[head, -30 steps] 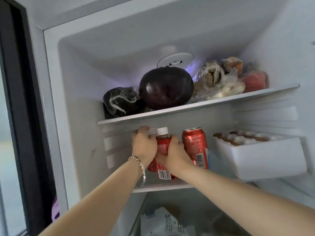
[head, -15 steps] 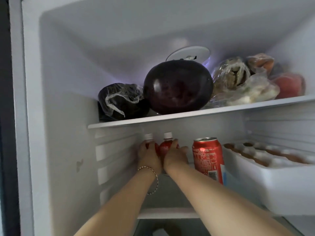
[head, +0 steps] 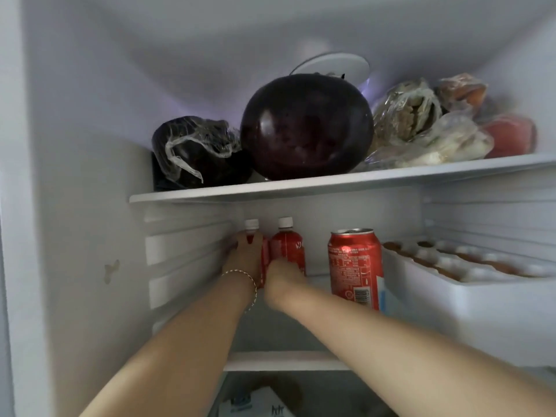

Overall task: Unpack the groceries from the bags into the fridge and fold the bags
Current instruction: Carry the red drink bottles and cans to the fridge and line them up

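Note:
Two small red bottles with white caps stand side by side at the back left of the fridge's middle shelf (head: 285,360). My left hand (head: 245,260), with a thin bracelet at the wrist, grips the left bottle (head: 252,228). Just to its right, my right hand (head: 284,278) holds the lower part of the right bottle (head: 287,246). A red soda can (head: 355,266) stands to the right of both, apart from my hands.
A white egg tray (head: 481,299) fills the right of the middle shelf. On the top shelf (head: 301,183) sit a dark wrapped item (head: 192,152), a large round purple eggplant (head: 307,127) and bagged food (head: 427,130). A package lies below (head: 255,404).
Both hands have pushed the two bottles deeper, toward the back left of the shelf. My right hand has slid lower on its bottle. The view has moved closer into the fridge.

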The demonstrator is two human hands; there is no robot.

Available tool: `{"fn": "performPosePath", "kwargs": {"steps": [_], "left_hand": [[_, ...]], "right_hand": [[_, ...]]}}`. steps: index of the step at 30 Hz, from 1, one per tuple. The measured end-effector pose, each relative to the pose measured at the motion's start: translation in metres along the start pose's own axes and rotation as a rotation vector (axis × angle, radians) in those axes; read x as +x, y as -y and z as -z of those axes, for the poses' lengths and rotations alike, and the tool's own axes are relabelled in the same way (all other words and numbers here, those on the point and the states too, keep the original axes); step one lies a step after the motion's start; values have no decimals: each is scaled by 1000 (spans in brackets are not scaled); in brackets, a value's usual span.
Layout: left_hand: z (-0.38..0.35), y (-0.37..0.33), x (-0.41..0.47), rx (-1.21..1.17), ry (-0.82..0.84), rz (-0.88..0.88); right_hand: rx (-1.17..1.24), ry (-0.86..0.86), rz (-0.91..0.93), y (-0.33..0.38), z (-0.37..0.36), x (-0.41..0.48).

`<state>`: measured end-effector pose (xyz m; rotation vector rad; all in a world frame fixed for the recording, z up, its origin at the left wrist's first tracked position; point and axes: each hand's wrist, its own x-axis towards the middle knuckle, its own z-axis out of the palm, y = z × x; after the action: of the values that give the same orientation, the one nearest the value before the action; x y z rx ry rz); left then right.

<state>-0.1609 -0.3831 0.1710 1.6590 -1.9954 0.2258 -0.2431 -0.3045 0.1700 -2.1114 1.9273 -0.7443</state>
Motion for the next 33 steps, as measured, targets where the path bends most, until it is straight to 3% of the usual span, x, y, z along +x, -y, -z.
{"fn": "performPosePath", "kwargs": {"steps": [2,5,8,11,13,16,19,26,29,33], "left_hand": [[0,-5,2,25,18,23],[-5,-10,1,18,13,53],[-6,-22,-9,14,-14,119],[3,-42,-28,-52,-16,124],[14,-53,-45,-128,-7,88],[34,-63,-85,-207,-59,-67],[49,-58,-124,-193,-171,-212],[67,-21,-174,-112,-97,-152],[62,-6,-187,-51,-34,-126],[55,8,-184,-63,-43,-72]], "right_hand": [[-100,-71,172,0,7,-36],[-236,-373,325,-10,18,-72],[-287,-521,151,-24,34,-80],[-229,-457,-140,-36,49,-72],[15,-409,-260,-43,55,-69],[363,-485,-240,-52,53,-62],[516,-568,-217,-55,49,-43],[392,-390,-210,-65,41,10],[233,-368,-331,-73,39,28],[326,-383,-325,-76,34,43]]}}
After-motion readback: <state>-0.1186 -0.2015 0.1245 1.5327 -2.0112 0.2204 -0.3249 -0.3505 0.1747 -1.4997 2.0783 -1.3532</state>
